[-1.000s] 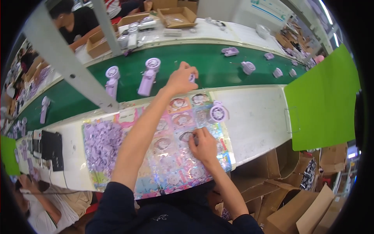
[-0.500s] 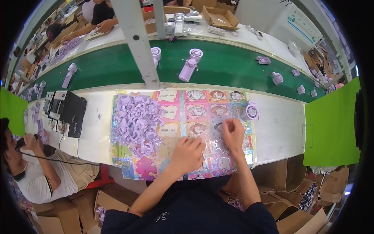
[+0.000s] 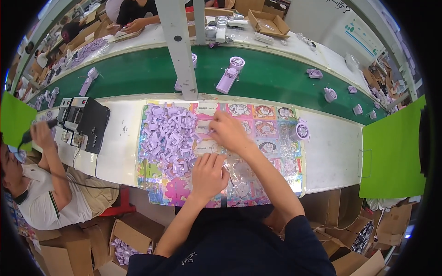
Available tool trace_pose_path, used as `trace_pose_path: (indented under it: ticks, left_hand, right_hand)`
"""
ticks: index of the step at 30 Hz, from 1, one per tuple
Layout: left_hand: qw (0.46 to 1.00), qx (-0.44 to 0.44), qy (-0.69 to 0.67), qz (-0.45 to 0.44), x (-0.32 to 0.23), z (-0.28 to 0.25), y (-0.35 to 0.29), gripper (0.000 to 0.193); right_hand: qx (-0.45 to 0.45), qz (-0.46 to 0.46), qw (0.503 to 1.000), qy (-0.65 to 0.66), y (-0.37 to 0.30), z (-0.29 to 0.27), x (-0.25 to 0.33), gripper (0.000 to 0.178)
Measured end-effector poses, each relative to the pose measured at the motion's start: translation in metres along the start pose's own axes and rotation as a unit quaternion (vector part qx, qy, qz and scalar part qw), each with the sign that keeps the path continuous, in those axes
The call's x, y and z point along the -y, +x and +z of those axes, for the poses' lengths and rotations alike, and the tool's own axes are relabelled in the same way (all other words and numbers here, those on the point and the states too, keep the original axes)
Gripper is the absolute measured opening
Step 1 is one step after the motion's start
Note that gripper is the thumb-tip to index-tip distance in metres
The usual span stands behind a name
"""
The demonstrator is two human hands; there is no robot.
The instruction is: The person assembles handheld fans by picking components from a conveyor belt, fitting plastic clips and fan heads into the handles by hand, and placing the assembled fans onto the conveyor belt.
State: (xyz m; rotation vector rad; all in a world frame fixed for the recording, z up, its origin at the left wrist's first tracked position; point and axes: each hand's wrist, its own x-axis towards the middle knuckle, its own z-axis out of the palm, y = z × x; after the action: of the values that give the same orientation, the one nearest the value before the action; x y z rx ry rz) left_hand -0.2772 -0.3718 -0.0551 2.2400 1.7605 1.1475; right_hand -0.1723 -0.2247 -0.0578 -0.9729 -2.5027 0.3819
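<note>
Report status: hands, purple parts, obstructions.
Right hand beside piled purple parts. Left hand curled over mat; both grips unclear. Purple fan at mat's right edge, apart from hands.

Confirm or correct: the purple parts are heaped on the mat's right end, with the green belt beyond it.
Wrong end: the head view shows the purple parts heaped on the left end of the mat, with the green belt beyond it.

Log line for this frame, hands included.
left hand: over mat, contents unclear | right hand: beside purple parts pile | fan: mat's right edge

Right hand near lilac parts heap; left hand over patterned mat.
</note>
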Motion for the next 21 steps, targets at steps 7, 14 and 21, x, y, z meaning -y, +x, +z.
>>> trace_pose_path:
  ticks: [7,14,21]
  left_hand:
    - [0.994,0.0,-0.096,-0.062,0.003,0.0,0.001,0.061]
    - [0.995,-0.013,-0.095,-0.042,0.005,-0.001,-0.002,0.072]
    - [0.996,-0.039,-0.078,-0.024,0.002,0.003,-0.002,0.076]
  right_hand:
    - [-0.085,0.208,0.928,0.296,-0.059,-0.044,-0.015,0.017]
    - [-0.007,0.248,0.761,0.599,-0.091,-0.039,0.036,0.025]
    - [0.031,0.325,0.81,0.488,-0.091,-0.019,0.048,0.026]
